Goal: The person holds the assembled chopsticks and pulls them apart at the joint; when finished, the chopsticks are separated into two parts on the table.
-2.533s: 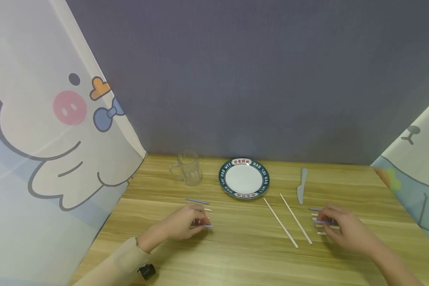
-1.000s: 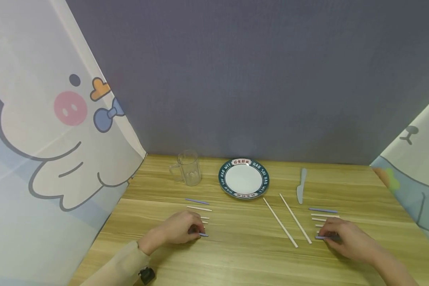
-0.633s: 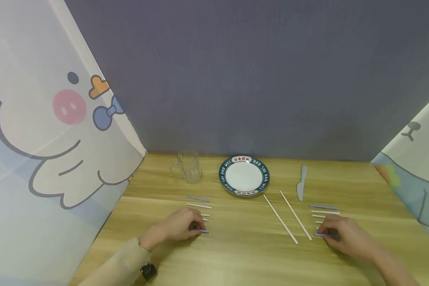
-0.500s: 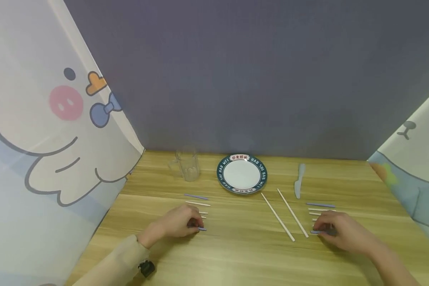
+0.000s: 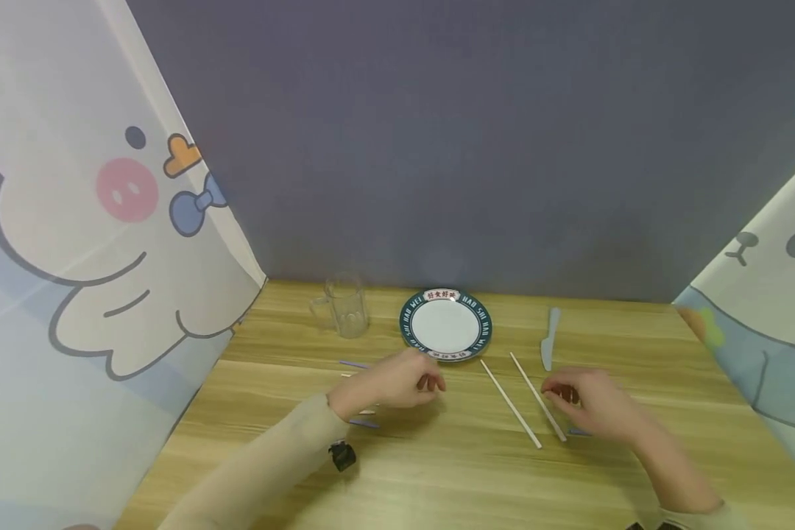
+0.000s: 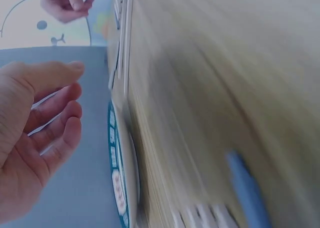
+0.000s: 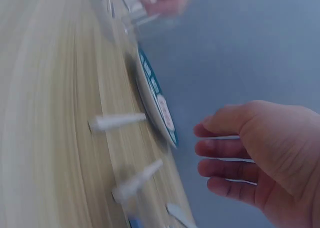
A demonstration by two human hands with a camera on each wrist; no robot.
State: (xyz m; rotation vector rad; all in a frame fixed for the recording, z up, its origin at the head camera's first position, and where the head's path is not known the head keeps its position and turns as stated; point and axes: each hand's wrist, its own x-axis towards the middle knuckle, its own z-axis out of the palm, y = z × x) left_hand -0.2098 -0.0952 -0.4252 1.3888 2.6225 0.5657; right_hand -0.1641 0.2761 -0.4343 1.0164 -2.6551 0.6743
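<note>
My left hand [image 5: 397,379] hovers over the table just in front of the green-rimmed plate [image 5: 445,326], fingers loosely curled and holding nothing. Under its wrist lies a row of short thin sticks, partly covered: a purple stick [image 5: 364,424] at the near end, white ones between, another purple stick [image 5: 352,364] at the far end. My right hand [image 5: 592,401], also holding nothing, is above the table beside two long white sticks, the left stick [image 5: 511,404] and the right stick [image 5: 530,386]. It hides most of the right-hand row; one purple stick [image 5: 579,432] peeks out below.
A clear mug [image 5: 349,309] stands at the back left. A pale blue knife [image 5: 550,338] lies at the back right, beyond my right hand. The wooden table [image 5: 437,478] ends at a dark grey partition [image 5: 437,147], with cartoon-printed panels on both sides.
Both hands let go of the near purple sticks, which stay on the table. The left hand moved right and away toward the plate; the right hand moved left and slightly away, toward the long sticks.
</note>
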